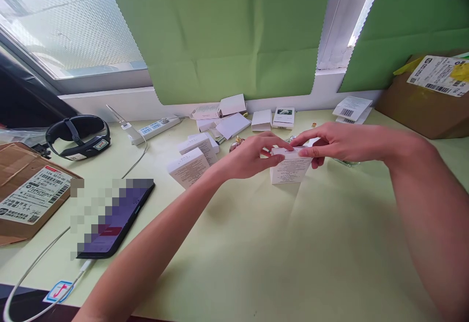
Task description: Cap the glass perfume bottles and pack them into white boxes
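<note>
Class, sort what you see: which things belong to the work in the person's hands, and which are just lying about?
In hand: small white box, gripped at its top by left hand and right hand.

Lying about: phone, power strip, black headset, labelled cardboard box, other white boxes.

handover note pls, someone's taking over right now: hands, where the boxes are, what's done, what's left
Left hand: fingers on the top of the small white box.
Right hand: pinching the same top edge from the other side.
Box stands upright on the table, top flap looks nearly shut.
More white boxes lie behind and to the left, some open.
Left: press the flap fully home, probably.
</note>
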A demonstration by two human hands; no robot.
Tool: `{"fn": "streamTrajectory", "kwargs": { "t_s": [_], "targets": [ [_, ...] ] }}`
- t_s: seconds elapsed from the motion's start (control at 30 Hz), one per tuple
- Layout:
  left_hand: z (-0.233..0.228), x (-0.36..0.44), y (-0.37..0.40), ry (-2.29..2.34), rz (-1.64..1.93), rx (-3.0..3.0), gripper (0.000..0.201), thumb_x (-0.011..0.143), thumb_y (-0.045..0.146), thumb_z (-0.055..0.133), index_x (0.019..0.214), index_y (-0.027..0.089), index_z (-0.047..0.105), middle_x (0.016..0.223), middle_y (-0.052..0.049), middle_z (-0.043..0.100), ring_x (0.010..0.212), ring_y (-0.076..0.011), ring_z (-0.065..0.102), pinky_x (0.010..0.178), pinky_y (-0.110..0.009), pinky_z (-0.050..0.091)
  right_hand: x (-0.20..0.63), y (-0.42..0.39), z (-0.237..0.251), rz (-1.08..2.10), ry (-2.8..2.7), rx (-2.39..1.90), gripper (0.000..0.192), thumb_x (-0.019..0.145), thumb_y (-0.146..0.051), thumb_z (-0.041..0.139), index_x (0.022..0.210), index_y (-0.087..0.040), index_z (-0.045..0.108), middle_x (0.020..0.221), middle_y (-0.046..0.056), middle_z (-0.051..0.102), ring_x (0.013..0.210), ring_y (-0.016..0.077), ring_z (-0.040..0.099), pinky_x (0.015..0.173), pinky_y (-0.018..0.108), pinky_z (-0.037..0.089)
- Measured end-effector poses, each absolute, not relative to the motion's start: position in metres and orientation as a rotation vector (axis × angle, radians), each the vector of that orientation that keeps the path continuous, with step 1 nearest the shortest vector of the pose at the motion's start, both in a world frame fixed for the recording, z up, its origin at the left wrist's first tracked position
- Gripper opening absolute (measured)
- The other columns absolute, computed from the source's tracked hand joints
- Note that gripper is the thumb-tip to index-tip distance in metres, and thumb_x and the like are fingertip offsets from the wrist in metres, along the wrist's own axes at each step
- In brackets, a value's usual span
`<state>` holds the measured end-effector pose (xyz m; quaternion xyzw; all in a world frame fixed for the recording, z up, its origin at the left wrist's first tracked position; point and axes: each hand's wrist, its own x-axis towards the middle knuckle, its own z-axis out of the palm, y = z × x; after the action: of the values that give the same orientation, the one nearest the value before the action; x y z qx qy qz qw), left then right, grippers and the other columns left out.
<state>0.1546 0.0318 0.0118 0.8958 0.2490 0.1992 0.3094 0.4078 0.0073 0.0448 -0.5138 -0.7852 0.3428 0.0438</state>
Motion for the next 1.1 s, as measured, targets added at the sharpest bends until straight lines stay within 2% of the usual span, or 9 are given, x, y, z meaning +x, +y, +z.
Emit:
{"fn": "streamTrajectory", "kwargs": {
  "t_s": [0.2,0.37,0.5,0.63,0.8,0.97,1.1],
  "targets": [
    [0.009,0.157,0.03,0.753,0.53,2.348,0.03,0.094,0.026,0.056,0.12,0.032,0.07,0.116,-0.004,0.061,0.103,-0.0175,0.062,0.088,-0.032,0.053,0.407,0.008,0.044,1.03,-2.41,-1.577,0.061,0.087,-0.063,0.057,0.141,-0.035,0.06,0.096,0.004,0.079,0.088,0.028,0.074,0.065,0.032,0.051],
    [0.011,0.154,0.031,0.706,0.501,2.392,0.03,0.097,0.03,0.054,0.121,0.032,0.071,0.118,-0.004,0.061,0.096,-0.0155,0.062,0.073,-0.027,0.05,0.405,0.005,0.046,1.002,-2.416,-1.62,0.064,0.09,-0.065,0.052,0.146,-0.034,0.055,0.09,0.004,0.079,0.088,0.0269,0.074,0.069,0.032,0.051],
    [0.012,0.154,0.03,0.778,0.495,2.39,0.03,0.099,0.036,0.051,0.12,0.034,0.072,0.12,-0.004,0.062,0.088,-0.0137,0.062,0.068,-0.026,0.048,0.405,0.004,0.046,0.98,-2.417,-1.667,0.065,0.09,-0.068,0.05,0.147,-0.038,0.052,0.096,0.004,0.079,0.091,0.0267,0.074,0.071,0.033,0.052],
    [0.01,0.156,0.03,0.804,0.525,2.349,0.027,0.097,0.037,0.055,0.117,0.035,0.074,0.117,-0.004,0.062,0.091,-0.0146,0.062,0.073,-0.027,0.05,0.405,0.006,0.043,0.954,-2.404,-1.676,0.062,0.089,-0.068,0.051,0.142,-0.038,0.057,0.102,0.004,0.079,0.09,0.0273,0.074,0.068,0.034,0.052],
    [0.005,0.159,0.032,0.778,0.555,2.111,0.025,0.091,0.035,0.063,0.113,0.032,0.075,0.119,-0.004,0.063,0.108,-0.0189,0.059,0.093,-0.034,0.05,0.408,0.009,0.041,0.987,-2.362,-1.693,0.061,0.083,-0.066,0.058,0.138,-0.039,0.061,0.103,0.004,0.079,0.089,0.0286,0.075,0.062,0.031,0.051],
    [-0.002,0.161,0.034,0.823,0.525,1.804,0.037,0.086,0.033,0.07,0.123,0.034,0.068,0.129,-0.005,0.063,0.116,-0.0227,0.056,0.102,-0.043,0.046,0.411,0.007,0.044,1.001,-2.333,-1.737,0.066,0.082,-0.065,0.062,0.143,-0.04,0.057,0.096,0.003,0.081,0.093,0.0302,0.074,0.068,0.033,0.052],
    [-0.005,0.166,0.032,0.755,0.509,1.591,0.036,0.085,0.023,0.066,0.121,0.03,0.067,0.125,-0.006,0.065,0.117,-0.0221,0.059,0.104,-0.042,0.043,0.414,0.006,0.046,1.076,-2.308,-1.709,0.06,0.085,-0.065,0.058,0.14,-0.04,0.059,0.103,0.003,0.08,0.099,0.0316,0.073,0.072,0.035,0.053]
  ]
}}
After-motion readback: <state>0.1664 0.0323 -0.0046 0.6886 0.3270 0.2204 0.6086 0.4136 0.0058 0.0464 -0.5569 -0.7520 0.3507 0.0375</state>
